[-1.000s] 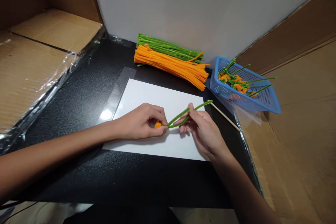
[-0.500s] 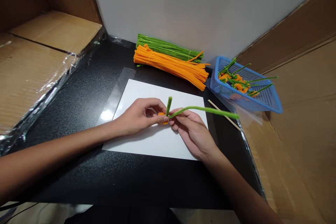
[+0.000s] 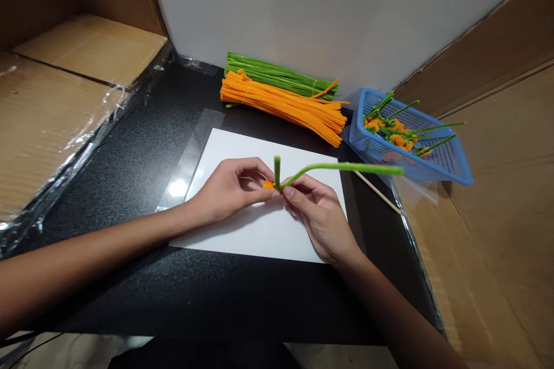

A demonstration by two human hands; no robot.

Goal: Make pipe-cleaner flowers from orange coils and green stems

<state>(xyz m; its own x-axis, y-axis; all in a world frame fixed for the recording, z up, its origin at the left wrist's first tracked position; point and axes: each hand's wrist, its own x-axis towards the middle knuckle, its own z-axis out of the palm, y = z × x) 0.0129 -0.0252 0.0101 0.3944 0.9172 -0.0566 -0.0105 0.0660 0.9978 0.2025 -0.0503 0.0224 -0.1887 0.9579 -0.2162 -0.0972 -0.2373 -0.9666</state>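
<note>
Green stem (image 3: 346, 167), perhaps one piece, forks short and long; orange bit (image 3: 269, 184) at base.

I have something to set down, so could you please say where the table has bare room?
The table is free between cardboard and clear strip, beyond the left arm, and between its near edge and the paper. It is crowded behind the paper (orange bundle, green bundle), right of it (stick, basket) and mid-paper (left hand, right hand).

The bent, fuzzy green stem (image 3: 333, 166) has a soft, matt pile, like the thick bundle of orange strips (image 3: 277, 104). The flat white sheet (image 3: 242, 239) resembles smooth paper, the black tabletop (image 3: 125, 179) looks finely pebbled with a sheen, the blue perforated basket (image 3: 462, 168) smooth plastic, the thin pale stick (image 3: 378, 191) wood.
</note>
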